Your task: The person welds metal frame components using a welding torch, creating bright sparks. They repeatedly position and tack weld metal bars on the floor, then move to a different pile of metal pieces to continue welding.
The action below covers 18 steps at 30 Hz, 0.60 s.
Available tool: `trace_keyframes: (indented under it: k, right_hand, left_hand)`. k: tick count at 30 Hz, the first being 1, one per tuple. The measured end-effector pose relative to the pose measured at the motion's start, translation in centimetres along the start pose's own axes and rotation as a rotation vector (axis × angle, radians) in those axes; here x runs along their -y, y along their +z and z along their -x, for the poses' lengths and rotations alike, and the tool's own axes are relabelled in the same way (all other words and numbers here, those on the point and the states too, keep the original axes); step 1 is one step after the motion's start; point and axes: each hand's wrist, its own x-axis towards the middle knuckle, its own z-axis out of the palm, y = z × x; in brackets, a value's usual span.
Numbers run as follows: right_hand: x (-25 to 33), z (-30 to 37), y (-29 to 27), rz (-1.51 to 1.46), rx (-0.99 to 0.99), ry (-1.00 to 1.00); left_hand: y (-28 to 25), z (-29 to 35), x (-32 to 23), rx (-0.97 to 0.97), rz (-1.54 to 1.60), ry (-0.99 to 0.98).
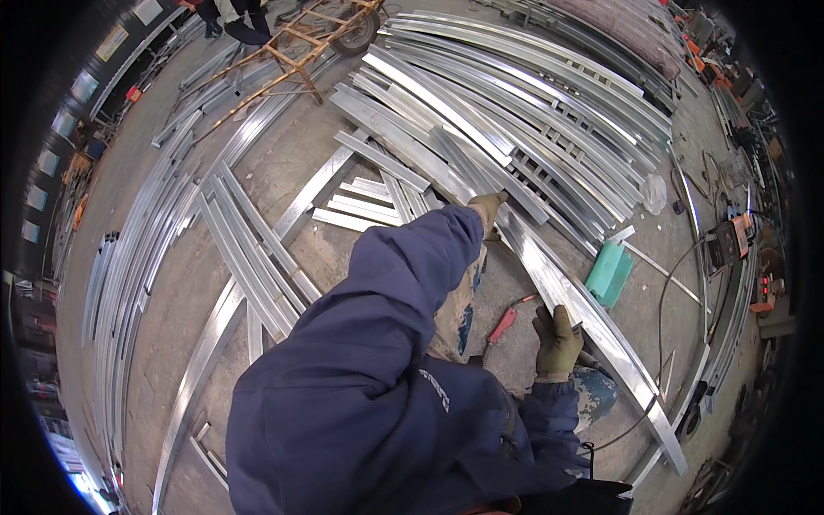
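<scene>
A shiny rectangular metal profile [534, 259] slants down to the right between my hands, close alongside a long metal bar [631, 356]. My left hand [487, 211], in an olive work glove, closes on its far end, my arm stretched out ahead. At the nearer end, my gloved right hand [556, 348] grips the profile's edge, with thumb and fingers pointing up; part of the grip is hidden. Between my hands and body, a welding torch with a red handle [503, 324] lies on the floor.
Long metal profiles [515, 94] lie stacked ahead, with more bundles [146, 257] at left. Short pieces [360, 206] rest near my left arm. A green angled piece [609, 273] is right of the profile. A cable runs from an orange machine [728, 242]. A rusty cart [300, 51] and another person [249, 21] are at the back.
</scene>
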Motion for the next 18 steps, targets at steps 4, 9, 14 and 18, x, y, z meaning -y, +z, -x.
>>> trace_keyframes:
  k: [4, 9, 14, 18]
  right_hand:
    - [1.0, 0.9, -2.1, 0.016, -0.031, -0.029]
    - [3.5, 2.0, -2.7, 0.11, 0.01, -0.083]
    - [4.0, 0.3, -4.5, 0.198, 0.064, -0.053]
    - [3.8, -2.2, -5.6, 0.216, 0.086, 0.009]
  left_hand:
    - [1.1, -0.4, 0.1, 0.062, -0.012, -0.069]
    - [0.8, -1.9, 0.1, 0.089, -0.091, -0.105]
    - [1.0, -3.6, 0.9, 0.07, -0.074, -0.063]
    - [-0.1, -5.0, 0.7, 0.033, -0.071, -0.042]
